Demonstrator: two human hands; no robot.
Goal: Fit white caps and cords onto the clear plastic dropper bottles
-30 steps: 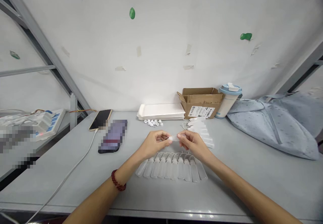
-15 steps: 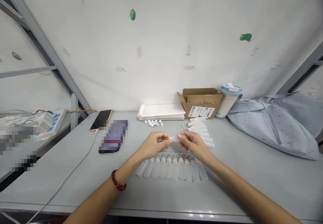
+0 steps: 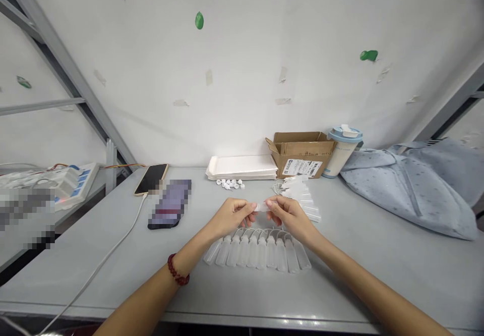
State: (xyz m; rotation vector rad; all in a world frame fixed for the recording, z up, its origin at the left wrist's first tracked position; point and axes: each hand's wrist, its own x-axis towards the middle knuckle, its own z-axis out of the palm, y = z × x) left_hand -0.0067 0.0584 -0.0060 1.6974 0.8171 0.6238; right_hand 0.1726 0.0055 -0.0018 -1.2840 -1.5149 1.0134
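Note:
Between my two hands, above the table, a small translucent plastic bottle (image 3: 262, 207) lies roughly sideways. My right hand (image 3: 288, 212) is closed around one end, thumb and index finger pinching it. At the white, cap-like other end, the thumb and fingers of my left hand (image 3: 233, 214) press together. My fingers hide most of this bottle. Just below them is a row of similar bottles (image 3: 251, 253) lying side by side, with thin looped strips at their necks. More such bottles (image 3: 300, 194) are heaped behind my right hand. Several loose white caps (image 3: 230, 184) lie beyond my left hand.
A stack of white padded envelopes (image 3: 244, 166) and an open cardboard box (image 3: 302, 159) stand by the wall, beside a blue-lidded cup (image 3: 340, 154). A pale blue fabric bag (image 3: 408, 194) lies right. Left are a cabled phone (image 3: 151, 178), a partly blurred purple item (image 3: 176, 197) and a power strip (image 3: 81, 184).
My left thumb and fingers have shifted slightly at the white end of the bottle. My right hand keeps its grip in nearly the same place, and the rows of bottles and caps are unchanged.

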